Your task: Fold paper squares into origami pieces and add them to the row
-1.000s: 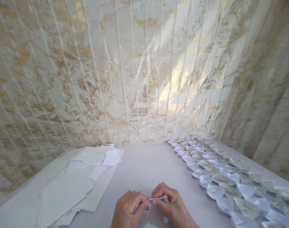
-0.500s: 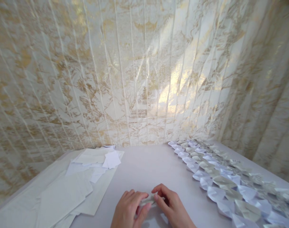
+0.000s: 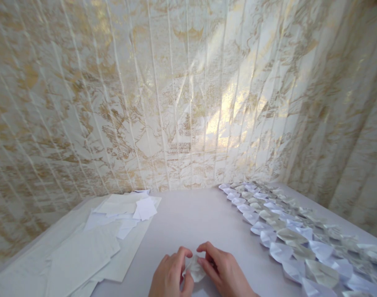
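Observation:
A small piece of folded, whitish paper is between my two hands, low in the middle of the view. My left hand grips its left side, fingers curled over the top and thumb below. On the other side, my right hand pinches the paper's right edge between thumb and forefinger. The paper looks rounded and creased; its outer edges are partly hidden behind my fingers.
Flat sheets of paper lie in a loose pile on the left, with small white squares on top. Rows of folded paper pieces, white and greyish, cover the right of the table. A patterned curtain hangs behind.
The folded paper has turned and opened toward me, showing more of its rounded face. My left fingers have bent higher, and both hands have shifted slightly right.

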Available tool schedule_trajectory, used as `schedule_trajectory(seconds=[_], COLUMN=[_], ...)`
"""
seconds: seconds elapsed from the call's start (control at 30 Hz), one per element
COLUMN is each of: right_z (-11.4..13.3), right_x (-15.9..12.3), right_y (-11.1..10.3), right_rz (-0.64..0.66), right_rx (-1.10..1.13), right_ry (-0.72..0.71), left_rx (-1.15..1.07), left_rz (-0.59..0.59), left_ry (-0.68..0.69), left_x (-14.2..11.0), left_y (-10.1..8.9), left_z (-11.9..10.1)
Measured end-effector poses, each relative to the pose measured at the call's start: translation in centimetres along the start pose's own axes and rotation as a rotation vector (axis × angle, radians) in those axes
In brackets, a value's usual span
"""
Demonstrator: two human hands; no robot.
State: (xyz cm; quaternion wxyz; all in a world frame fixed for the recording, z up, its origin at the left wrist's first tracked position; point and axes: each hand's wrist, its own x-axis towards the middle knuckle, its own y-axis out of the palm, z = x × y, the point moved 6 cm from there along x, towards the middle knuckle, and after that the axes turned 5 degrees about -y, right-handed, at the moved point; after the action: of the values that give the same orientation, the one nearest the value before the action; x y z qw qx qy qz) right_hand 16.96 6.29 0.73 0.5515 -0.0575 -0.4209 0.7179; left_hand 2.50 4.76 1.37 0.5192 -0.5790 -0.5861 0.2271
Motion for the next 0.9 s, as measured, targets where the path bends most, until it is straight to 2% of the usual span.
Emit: schedule_trajectory(seconds=[0.13,0.27,0.4,0.53,0.7,0.9], right_z=[0.7,1.5,1.4,1.2,1.4,1.7], right_x=[0.0,0.0,0.1,0.1,0.1,0.1], right_y=[0.0,-0.2,-0.3,-0.3,0.1,-0.1], right_rz=[0.002,0.010,0.012,0.006,0.017,0.013], right_rx=[-0.096,-0.135,-0.145,-0.137,-0.130,-0.109], right_ry=[-0.059,-0.098,-0.086,-0.073,-0.084,-0.092], left_rx=[0.084,0.084,0.064,0.096,0.116,-0.009], left_rz=[-0.054,-0.059,-0.076,-0.037,-0.046,-0.085], left_ry=[0.116,0.204,0.136,0.085,0.079,0.041], left_x=[0.0,-0.2,-0.3,-0.3,-0.1,0.1], left_y=[0.1,0.6,0.5,0.5,-0.1,-0.2], left_z=[-0.2,-0.2,-0.2,-0.6,-0.8,-0.2])
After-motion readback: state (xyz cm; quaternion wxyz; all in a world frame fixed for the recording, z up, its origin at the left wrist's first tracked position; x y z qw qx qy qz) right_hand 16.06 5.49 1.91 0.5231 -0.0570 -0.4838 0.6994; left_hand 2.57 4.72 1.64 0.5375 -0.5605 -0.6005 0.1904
